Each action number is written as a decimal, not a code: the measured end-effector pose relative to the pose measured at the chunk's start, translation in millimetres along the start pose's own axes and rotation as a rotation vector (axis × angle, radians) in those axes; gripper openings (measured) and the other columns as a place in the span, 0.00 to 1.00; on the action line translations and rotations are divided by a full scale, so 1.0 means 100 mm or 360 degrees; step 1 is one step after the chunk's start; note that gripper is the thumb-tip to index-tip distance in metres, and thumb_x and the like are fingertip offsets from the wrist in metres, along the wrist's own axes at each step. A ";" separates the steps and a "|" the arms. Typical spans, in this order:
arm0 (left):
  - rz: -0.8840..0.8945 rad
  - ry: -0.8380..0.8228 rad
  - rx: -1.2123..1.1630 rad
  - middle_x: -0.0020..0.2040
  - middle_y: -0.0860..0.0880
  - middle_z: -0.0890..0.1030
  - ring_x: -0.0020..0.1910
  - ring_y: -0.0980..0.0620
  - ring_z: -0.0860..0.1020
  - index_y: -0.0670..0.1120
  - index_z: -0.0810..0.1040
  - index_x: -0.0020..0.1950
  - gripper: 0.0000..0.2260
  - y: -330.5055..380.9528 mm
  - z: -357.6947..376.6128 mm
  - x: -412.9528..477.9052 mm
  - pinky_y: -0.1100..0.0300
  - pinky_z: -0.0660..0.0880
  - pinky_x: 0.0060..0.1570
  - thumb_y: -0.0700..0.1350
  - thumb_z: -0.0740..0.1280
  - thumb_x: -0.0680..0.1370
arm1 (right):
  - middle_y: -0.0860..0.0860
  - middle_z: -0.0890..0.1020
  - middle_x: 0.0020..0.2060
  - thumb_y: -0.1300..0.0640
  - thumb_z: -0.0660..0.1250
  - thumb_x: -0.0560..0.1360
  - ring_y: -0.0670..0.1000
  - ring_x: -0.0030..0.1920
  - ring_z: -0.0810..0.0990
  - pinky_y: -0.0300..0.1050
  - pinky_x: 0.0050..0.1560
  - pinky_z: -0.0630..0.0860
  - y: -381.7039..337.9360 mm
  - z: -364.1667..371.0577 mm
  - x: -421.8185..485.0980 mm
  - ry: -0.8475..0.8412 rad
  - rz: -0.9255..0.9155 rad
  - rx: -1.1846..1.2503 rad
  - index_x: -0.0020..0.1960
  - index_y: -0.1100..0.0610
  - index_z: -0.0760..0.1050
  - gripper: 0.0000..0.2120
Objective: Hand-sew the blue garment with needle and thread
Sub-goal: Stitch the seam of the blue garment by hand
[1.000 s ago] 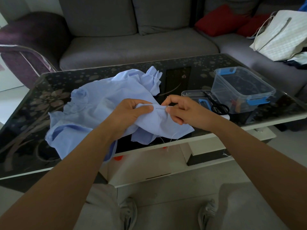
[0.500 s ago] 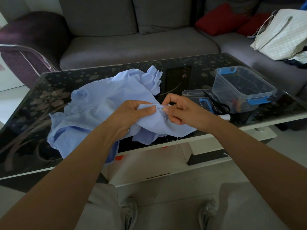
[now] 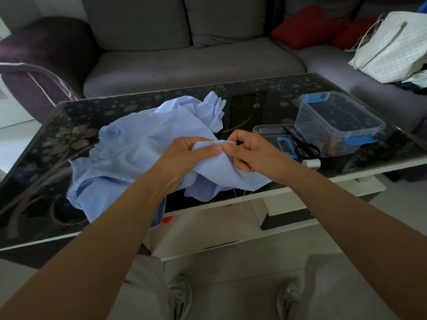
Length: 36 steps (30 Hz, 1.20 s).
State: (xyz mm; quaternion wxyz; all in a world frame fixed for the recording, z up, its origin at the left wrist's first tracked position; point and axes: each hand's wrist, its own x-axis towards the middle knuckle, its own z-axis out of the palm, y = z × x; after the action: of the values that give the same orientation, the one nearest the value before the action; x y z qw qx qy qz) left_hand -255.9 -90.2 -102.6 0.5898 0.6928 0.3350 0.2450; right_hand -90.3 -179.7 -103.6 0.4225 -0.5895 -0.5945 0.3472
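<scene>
Blue garment (image 3: 143,146) is pinched at a fold by the left hand (image 3: 184,155). The right hand (image 3: 251,153) has closed in against it, its grip pinching the seam, likely driving another stitch.

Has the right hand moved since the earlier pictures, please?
Yes: the right hand shifted slightly left, away from the clear box, to the left hand.

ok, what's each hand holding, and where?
Both pinch the blue garment at one raised fold: left hand, right hand; needle not discernible.

Left hand (image 3: 184,155) pinching blue garment (image 3: 138,146) fold, right hand (image 3: 250,152) pinching it alongside, loose threads (image 3: 234,194) dangling below, glass table (image 3: 254,88)
</scene>
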 end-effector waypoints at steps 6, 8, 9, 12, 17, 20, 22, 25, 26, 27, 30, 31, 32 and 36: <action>0.0037 0.0171 -0.0065 0.43 0.46 0.82 0.47 0.50 0.78 0.48 0.81 0.38 0.07 -0.03 0.01 0.02 0.54 0.75 0.51 0.45 0.71 0.76 | 0.46 0.72 0.23 0.54 0.62 0.81 0.42 0.24 0.66 0.33 0.26 0.64 0.00 -0.01 0.01 0.0037 0.0201 0.0136 0.60 0.56 0.69 0.10; 0.0027 0.0331 -0.0087 0.41 0.48 0.81 0.45 0.52 0.78 0.47 0.79 0.37 0.08 -0.04 -0.03 0.04 0.57 0.75 0.47 0.45 0.71 0.76 | 0.49 0.72 0.26 0.58 0.64 0.80 0.43 0.24 0.66 0.33 0.26 0.64 0.01 -0.04 -0.01 0.0051 0.0333 0.0133 0.61 0.54 0.68 0.11; 0.0025 0.0438 -0.0096 0.39 0.49 0.80 0.43 0.53 0.77 0.47 0.78 0.36 0.09 -0.05 -0.04 0.05 0.60 0.74 0.45 0.45 0.71 0.76 | 0.51 0.73 0.27 0.59 0.64 0.79 0.43 0.24 0.67 0.34 0.26 0.65 0.02 -0.07 -0.02 0.0025 0.0412 0.0094 0.60 0.53 0.69 0.10; -0.0017 0.0746 -0.0126 0.39 0.51 0.80 0.43 0.53 0.76 0.49 0.78 0.37 0.08 -0.05 -0.11 0.07 0.61 0.74 0.44 0.45 0.70 0.77 | 0.51 0.76 0.30 0.60 0.63 0.79 0.44 0.25 0.68 0.34 0.26 0.65 0.07 -0.14 -0.09 -0.0224 0.0714 -0.0138 0.55 0.54 0.72 0.05; -0.0053 0.0969 -0.0113 0.44 0.48 0.80 0.48 0.49 0.77 0.49 0.78 0.38 0.08 -0.03 -0.18 0.05 0.52 0.76 0.52 0.47 0.69 0.77 | 0.51 0.81 0.35 0.59 0.61 0.80 0.44 0.28 0.73 0.35 0.29 0.66 0.17 -0.18 -0.23 -0.0555 0.1075 -0.0349 0.55 0.57 0.76 0.07; -0.0067 0.1040 -0.0105 0.44 0.47 0.80 0.47 0.48 0.77 0.49 0.77 0.38 0.08 -0.02 -0.19 0.04 0.51 0.76 0.52 0.48 0.69 0.77 | 0.52 0.82 0.37 0.58 0.62 0.80 0.45 0.28 0.74 0.35 0.28 0.62 0.23 -0.21 -0.30 -0.0491 0.1202 -0.0292 0.58 0.57 0.75 0.08; -0.0083 0.1068 -0.0114 0.45 0.46 0.80 0.48 0.47 0.77 0.48 0.77 0.40 0.07 -0.01 -0.21 0.03 0.51 0.76 0.52 0.48 0.69 0.77 | 0.54 0.83 0.38 0.58 0.63 0.79 0.45 0.28 0.75 0.35 0.27 0.61 0.27 -0.24 -0.34 -0.0450 0.1277 -0.0255 0.61 0.59 0.73 0.11; -0.0095 0.1085 -0.0090 0.45 0.47 0.79 0.48 0.48 0.77 0.48 0.77 0.40 0.08 -0.02 -0.22 0.03 0.54 0.75 0.48 0.48 0.69 0.77 | 0.56 0.85 0.39 0.58 0.64 0.79 0.46 0.27 0.77 0.33 0.23 0.61 0.31 -0.29 -0.39 -0.0379 0.1377 -0.0195 0.63 0.60 0.71 0.13; -0.0086 0.1074 -0.0084 0.44 0.47 0.79 0.46 0.49 0.76 0.48 0.76 0.39 0.08 -0.02 -0.21 0.02 0.56 0.75 0.46 0.48 0.69 0.77 | 0.56 0.85 0.39 0.58 0.63 0.80 0.46 0.27 0.78 0.33 0.22 0.61 0.31 -0.30 -0.39 -0.0351 0.1400 -0.0164 0.64 0.61 0.70 0.14; -0.0077 0.1058 -0.0083 0.43 0.48 0.79 0.45 0.49 0.76 0.49 0.76 0.38 0.09 -0.02 -0.21 0.02 0.58 0.74 0.44 0.48 0.69 0.77 | 0.56 0.85 0.39 0.58 0.63 0.80 0.47 0.27 0.78 0.32 0.21 0.60 0.32 -0.31 -0.40 -0.0331 0.1415 -0.0141 0.64 0.61 0.69 0.14; -0.0068 0.1014 -0.0045 0.44 0.48 0.79 0.45 0.50 0.76 0.46 0.79 0.42 0.07 -0.03 -0.20 0.02 0.60 0.73 0.42 0.48 0.70 0.77 | 0.56 0.85 0.39 0.56 0.64 0.80 0.47 0.26 0.77 0.32 0.20 0.60 0.31 -0.32 -0.41 -0.0342 0.1443 -0.0142 0.62 0.61 0.69 0.13; -0.0063 0.0998 -0.0044 0.44 0.48 0.79 0.44 0.50 0.76 0.45 0.79 0.44 0.07 -0.03 -0.20 0.02 0.61 0.74 0.41 0.48 0.70 0.77 | 0.56 0.85 0.39 0.55 0.64 0.80 0.47 0.27 0.78 0.33 0.21 0.61 0.30 -0.32 -0.41 -0.0365 0.1449 -0.0160 0.61 0.60 0.70 0.13; -0.0058 0.0981 -0.0048 0.44 0.48 0.79 0.43 0.51 0.76 0.45 0.79 0.44 0.07 -0.02 -0.20 0.01 0.62 0.73 0.40 0.48 0.70 0.76 | 0.56 0.85 0.40 0.53 0.65 0.79 0.47 0.29 0.79 0.33 0.23 0.64 0.29 -0.31 -0.42 -0.0373 0.1448 -0.0188 0.60 0.59 0.71 0.13; -0.0058 0.0902 -0.0075 0.45 0.48 0.81 0.45 0.51 0.78 0.48 0.80 0.41 0.05 -0.02 -0.22 0.01 0.61 0.75 0.43 0.48 0.72 0.75 | 0.55 0.81 0.50 0.54 0.68 0.76 0.50 0.47 0.79 0.41 0.42 0.73 0.22 -0.34 -0.41 -0.0061 0.1215 -0.0237 0.53 0.54 0.74 0.07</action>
State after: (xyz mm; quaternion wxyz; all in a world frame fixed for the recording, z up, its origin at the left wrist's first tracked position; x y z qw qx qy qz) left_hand -271.5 -74.6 -100.8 0.4928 0.5766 0.4932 0.4260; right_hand -52.1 -221.5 -113.8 0.2078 -0.7907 -0.3639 0.4464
